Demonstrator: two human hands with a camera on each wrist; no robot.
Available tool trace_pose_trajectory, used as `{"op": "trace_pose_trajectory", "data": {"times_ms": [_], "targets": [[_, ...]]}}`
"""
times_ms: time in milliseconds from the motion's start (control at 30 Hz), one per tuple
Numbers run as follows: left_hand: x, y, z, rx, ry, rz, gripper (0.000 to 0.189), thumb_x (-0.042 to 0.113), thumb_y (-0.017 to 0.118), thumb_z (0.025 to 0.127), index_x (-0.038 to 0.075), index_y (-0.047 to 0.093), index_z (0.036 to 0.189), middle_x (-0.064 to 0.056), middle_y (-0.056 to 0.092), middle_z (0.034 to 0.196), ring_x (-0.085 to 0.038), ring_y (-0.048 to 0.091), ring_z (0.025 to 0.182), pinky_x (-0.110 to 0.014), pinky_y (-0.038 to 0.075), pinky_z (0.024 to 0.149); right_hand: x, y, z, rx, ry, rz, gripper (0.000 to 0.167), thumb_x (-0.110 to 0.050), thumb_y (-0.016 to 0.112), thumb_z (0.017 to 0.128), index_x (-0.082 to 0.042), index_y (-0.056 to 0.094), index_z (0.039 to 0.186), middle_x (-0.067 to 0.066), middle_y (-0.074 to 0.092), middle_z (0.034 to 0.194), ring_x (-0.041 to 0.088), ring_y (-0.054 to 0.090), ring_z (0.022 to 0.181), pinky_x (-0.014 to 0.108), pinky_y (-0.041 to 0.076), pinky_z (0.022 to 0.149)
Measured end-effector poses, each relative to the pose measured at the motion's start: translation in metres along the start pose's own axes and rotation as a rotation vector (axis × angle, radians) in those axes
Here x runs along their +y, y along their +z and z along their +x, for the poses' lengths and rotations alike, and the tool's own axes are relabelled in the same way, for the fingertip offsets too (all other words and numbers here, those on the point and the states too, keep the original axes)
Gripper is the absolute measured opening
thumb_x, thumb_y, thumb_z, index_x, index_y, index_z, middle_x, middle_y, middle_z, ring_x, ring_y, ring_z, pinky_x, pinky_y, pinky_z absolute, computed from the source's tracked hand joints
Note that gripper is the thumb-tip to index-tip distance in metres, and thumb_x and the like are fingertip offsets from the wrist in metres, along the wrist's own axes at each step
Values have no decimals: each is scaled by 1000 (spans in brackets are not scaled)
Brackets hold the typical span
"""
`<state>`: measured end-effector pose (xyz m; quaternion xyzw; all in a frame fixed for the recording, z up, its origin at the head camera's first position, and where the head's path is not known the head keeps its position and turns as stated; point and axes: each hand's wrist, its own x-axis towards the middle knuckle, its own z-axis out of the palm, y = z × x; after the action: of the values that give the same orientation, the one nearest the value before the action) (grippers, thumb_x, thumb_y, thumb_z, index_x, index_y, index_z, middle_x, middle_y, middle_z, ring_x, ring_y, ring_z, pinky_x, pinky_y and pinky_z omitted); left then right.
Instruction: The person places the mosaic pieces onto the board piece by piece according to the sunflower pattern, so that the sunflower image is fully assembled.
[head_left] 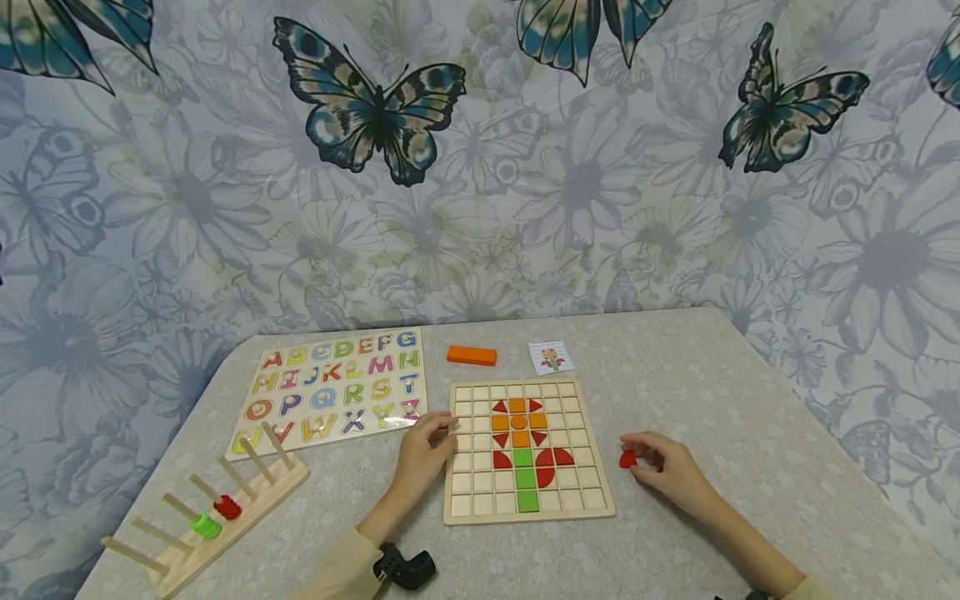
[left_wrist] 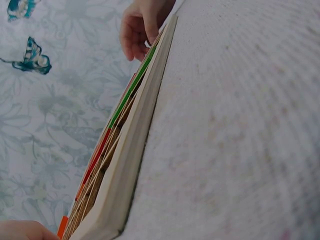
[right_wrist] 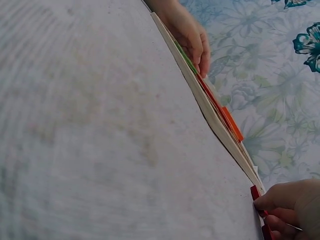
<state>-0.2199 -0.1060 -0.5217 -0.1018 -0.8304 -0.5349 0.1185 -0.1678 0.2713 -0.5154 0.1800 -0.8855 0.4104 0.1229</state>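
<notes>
A wooden grid board (head_left: 480,492) lies flat, bearing a flower shape. Orange squares (head_left: 517,405) surround an orange round piece (head_left: 519,422), with small red triangles (head_left: 500,407) at the corners. Green squares (head_left: 526,478) form a column below, with red quarter-circle pieces (head_left: 545,477) on both sides. My left hand (head_left: 425,450) rests against the board's left edge, fingers loosely bent. Right of the board, my right hand (head_left: 670,472) pinches a red piece (head_left: 627,459) between thumb and fingers, close over the table. The right wrist view shows a second bit of red (right_wrist: 266,232) under the fingers.
Behind the board lie an orange block (head_left: 472,356) and a small picture card (head_left: 551,358). An alphabet board (head_left: 330,387) sits at the back left. Nearer, a wooden peg stand (head_left: 247,508) carries a green bead (head_left: 206,526) and a red bead (head_left: 227,507).
</notes>
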Motion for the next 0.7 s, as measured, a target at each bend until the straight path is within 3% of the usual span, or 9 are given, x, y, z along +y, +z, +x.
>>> {"op": "trace_pose_trajectory", "data": {"times_ms": [267,433,700], "targets": [[1,0,0,1,4,6,21,-1,64,82,1,70,102,-15,64,118,-26,62,106,-37,54,91,-5,3,7,38,-12,-63,37,3,74,74,-3,65,109,8,70,102,-1,59,90,20,54,74],[0,0,-2,-2,6,18,21,0,64,82,1,70,103,-15,64,118,-26,62,105,-35,54,91,-10,12,17,53,-50,19,34,4,74,74,1,65,107,13,70,101,5,62,89,22,56,76],[1,0,-1,4,13,16,21,-1,64,82,0,70,102,-15,64,118,-26,62,105,-35,54,90,-40,40,44,-17,-8,114,34,-2,74,77,1,65,109,12,70,102,9,62,90,26,56,78]]}}
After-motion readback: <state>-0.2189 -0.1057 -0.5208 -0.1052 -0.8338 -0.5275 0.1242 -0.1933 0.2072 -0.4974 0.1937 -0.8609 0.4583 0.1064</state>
